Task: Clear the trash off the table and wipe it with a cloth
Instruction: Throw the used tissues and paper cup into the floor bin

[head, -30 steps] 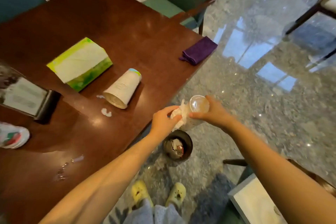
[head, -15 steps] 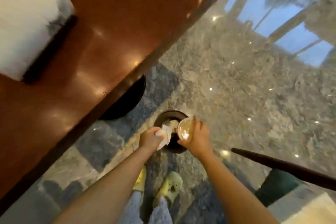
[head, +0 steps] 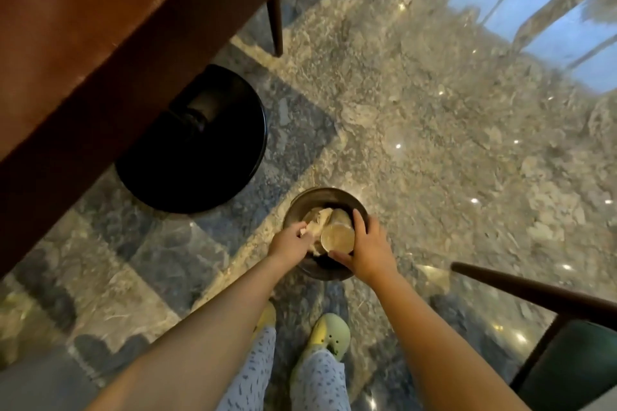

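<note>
A small round dark bin (head: 319,272) stands on the marble floor just in front of my feet. My right hand (head: 365,248) is wrapped around a clear plastic cup (head: 338,237), its mouth facing up at me, held inside the bin's opening. My left hand (head: 288,242) pinches a crumpled white tissue (head: 317,225) that hangs over the bin's left side. The brown wooden table (head: 100,27) fills the upper left; only its edge and underside show.
The table's black round pedestal base (head: 200,150) sits on the floor left of the bin. A thin chair leg (head: 275,27) stands beyond it. A dark wooden chair arm (head: 534,294) with a green seat (head: 574,367) juts in at the lower right.
I have bent lower toward the floor. Both hands have dropped from just above the bin into its opening with the cup and tissue. The tabletop items have left the view.
</note>
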